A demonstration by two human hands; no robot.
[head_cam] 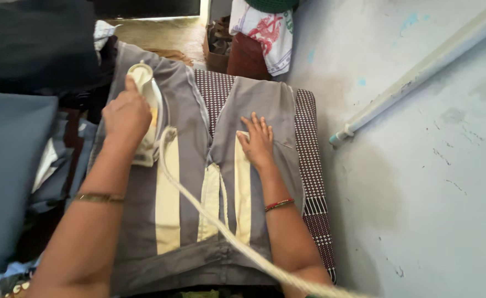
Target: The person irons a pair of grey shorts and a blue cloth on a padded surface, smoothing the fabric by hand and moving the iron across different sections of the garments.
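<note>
Head view: left hand (126, 116), fingers wrapped round cream iron (146, 96) on grey trousers (188, 165). Right hand (258, 140), fingers spread flat, pressing trousers. Cord (210, 218) crosses trousers. Checked pad (309, 160) beneath; folded dark clothes (17, 149) left; wall (419, 165) right.

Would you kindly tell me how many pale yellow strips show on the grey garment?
3: left strip below the iron, middle strip, right strip under the right hand.

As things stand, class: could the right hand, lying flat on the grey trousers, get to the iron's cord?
Probably yes. The right hand lies open on the grey trousers; the cord crosses the cloth just beside it, nothing between.
</note>
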